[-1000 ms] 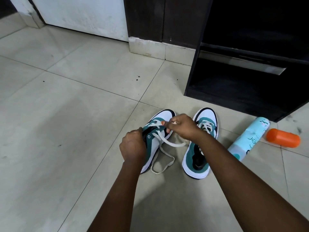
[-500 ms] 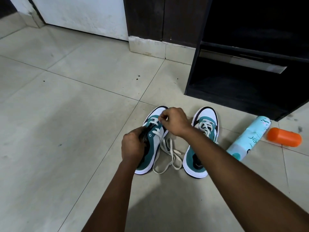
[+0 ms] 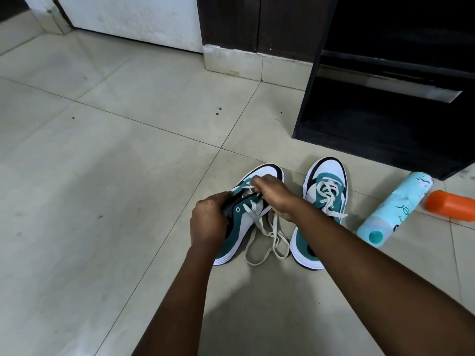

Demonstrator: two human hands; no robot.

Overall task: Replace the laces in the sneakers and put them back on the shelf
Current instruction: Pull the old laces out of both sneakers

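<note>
Lacing underway: left hand point(image 3: 209, 222) grips the left sneaker point(image 3: 246, 214); right hand point(image 3: 272, 194) pinches its lace point(image 3: 259, 222). Next eyelet needs threading; shelf point(image 3: 372, 140) waits at one o'clock.

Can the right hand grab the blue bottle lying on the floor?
Probably yes. The blue bottle lies uncovered on the floor beside the right sneaker, but the right hand is pinching the lace and would have to let go first.

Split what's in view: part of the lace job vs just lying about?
Job:
- left sneaker, held by left hand
- its lace, pinched by right hand
- right sneaker, laced
- dark shelf

Lying about:
- light blue bottle, on its side
- orange container
</note>
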